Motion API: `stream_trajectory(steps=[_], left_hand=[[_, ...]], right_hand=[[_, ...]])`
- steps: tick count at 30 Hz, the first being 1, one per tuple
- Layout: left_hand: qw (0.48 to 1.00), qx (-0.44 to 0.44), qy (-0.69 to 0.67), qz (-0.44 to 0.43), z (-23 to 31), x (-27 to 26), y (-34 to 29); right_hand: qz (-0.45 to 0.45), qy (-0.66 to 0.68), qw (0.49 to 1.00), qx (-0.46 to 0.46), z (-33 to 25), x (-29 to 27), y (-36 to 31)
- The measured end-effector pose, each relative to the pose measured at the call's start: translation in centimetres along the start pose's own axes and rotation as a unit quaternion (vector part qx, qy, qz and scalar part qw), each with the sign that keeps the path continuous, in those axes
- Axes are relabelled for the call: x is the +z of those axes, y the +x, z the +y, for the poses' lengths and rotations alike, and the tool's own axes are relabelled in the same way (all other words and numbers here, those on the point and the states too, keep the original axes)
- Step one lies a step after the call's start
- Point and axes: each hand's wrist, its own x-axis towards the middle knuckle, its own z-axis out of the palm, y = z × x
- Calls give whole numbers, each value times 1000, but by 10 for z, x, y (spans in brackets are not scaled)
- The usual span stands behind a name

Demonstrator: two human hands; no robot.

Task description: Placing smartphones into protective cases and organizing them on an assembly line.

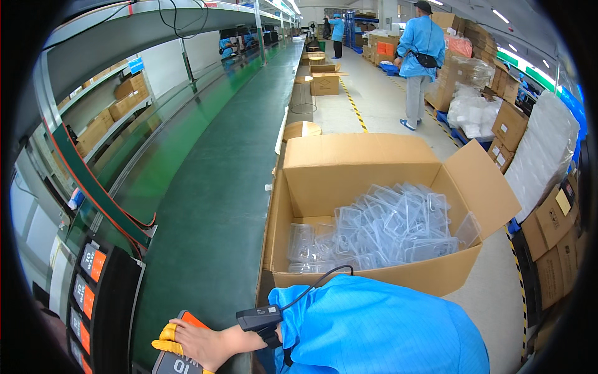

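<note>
My right hand (202, 345), with yellow covers on its fingertips, grips a small dark grey and orange box (167, 363) at the near end of the green conveyor belt (196, 181). The picture's lower edge cuts off part of that box. A blue sleeve (380, 324) covers my right arm, and a black device (258, 319) with a cable is strapped at the wrist. Left of the hand, similar grey and orange boxes (91, 262) stand in a row in a black holder (115, 305). My left hand does not show.
Right of the belt, an open cardboard carton (374, 149) holds a heap of clear plastic trays (398, 224). Round stools (303, 129) line the belt farther off. A person in blue (422, 50) stands in the aisle. Stacked cartons (548, 249) fill the right side.
</note>
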Motion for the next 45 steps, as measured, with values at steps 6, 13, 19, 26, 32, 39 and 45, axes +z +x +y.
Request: stream_trajectory(steps=[6,13,19,26,32,39,45], left_hand=[[998,25,45,-27,15,-7,1],[988,-26,136,-70,23,-22,18],[960,-29,246,-132,61,-31,17],[969,48,236,-51,17,-28,15],[954,13,291,-72,21,-19,27],[955,-25,188,-227,8,-48,16],[988,125,-17,-87,13,29,-11]], right_hand=[[-152,35,985,68,9,-42,30],[-40,-19,997,57,6,-29,14],[-33,-10,997,66,1,-26,8],[29,-31,997,59,-6,-25,1],[76,-80,993,47,-2,-20,-2],[152,143,972,110,-32,-36,-11],[111,482,859,129,-61,-36,-10]])
